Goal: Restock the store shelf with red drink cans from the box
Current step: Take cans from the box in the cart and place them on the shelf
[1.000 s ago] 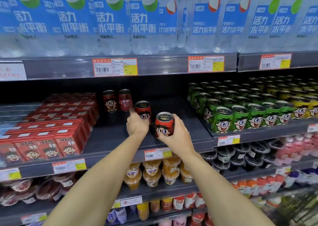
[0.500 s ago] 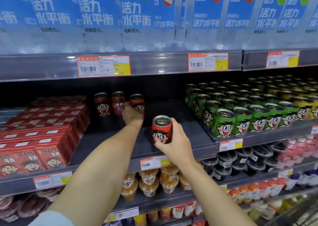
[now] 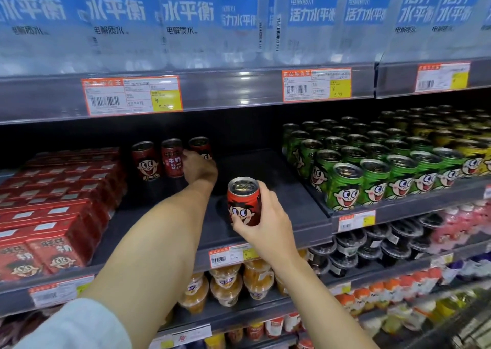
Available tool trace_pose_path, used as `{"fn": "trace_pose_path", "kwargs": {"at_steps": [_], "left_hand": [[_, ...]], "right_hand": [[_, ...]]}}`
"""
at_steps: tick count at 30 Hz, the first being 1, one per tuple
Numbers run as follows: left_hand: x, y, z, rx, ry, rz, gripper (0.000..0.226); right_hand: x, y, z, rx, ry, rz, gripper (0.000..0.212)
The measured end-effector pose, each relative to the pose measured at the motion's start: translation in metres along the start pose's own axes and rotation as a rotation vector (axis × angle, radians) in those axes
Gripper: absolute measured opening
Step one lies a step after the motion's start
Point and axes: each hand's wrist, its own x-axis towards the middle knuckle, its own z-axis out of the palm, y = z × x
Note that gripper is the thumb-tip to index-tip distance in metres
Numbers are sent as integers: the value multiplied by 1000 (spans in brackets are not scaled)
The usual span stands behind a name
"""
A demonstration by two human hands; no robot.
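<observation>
A store aisle: the dark grey metal shelf [image 3: 265, 178] carries a glossy price-tag rail along its front edge, and tall water bottles [image 3: 186, 16] with blue labels fill the tier above. The right hand [image 3: 261, 222] grips a red drink can [image 3: 243, 201] round its side, thumb on the printed cartoon face, the can upright just above the shelf near the front edge. It is a smooth cylinder with a silver pull-tab top. Beyond that grip, at the shelf's back, the left hand [image 3: 199, 169] curls round the third back can [image 3: 199, 146], which stands touching 2 more red cans [image 3: 159, 158] to its left. Left of both hands lie shiny red cartons [image 3: 53, 215] in rows; right of the held can stand green cans [image 3: 372, 173] packed tightly, with yellow ones [image 3: 475, 157] further right. Below the grip sit plastic cups of orange jelly [image 3: 225, 287]. A pale sleeve [image 3: 74, 327] covers the left upper arm.

Since 0.5 s ago the left hand stays at the back can, and the right hand's can has barely shifted.
</observation>
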Motion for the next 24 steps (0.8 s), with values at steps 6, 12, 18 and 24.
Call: {"fn": "trace_pose_path", "kwargs": {"at_steps": [6,12,18,24], "left_hand": [[5,6,7,22,-11,-23,74],[12,2,10,40,-27,-14,71],[9,5,-10,151,-161,8,75],[-31,-6,-62,696,-481,276,55]], "right_hand": [[-2,-1,1,0,4,-2,80],[-3,-1,3,5,10,4,81],[-2,-4,0,0,-12,29,78],[-1,-5,-4,7,-38,43,80]]}}
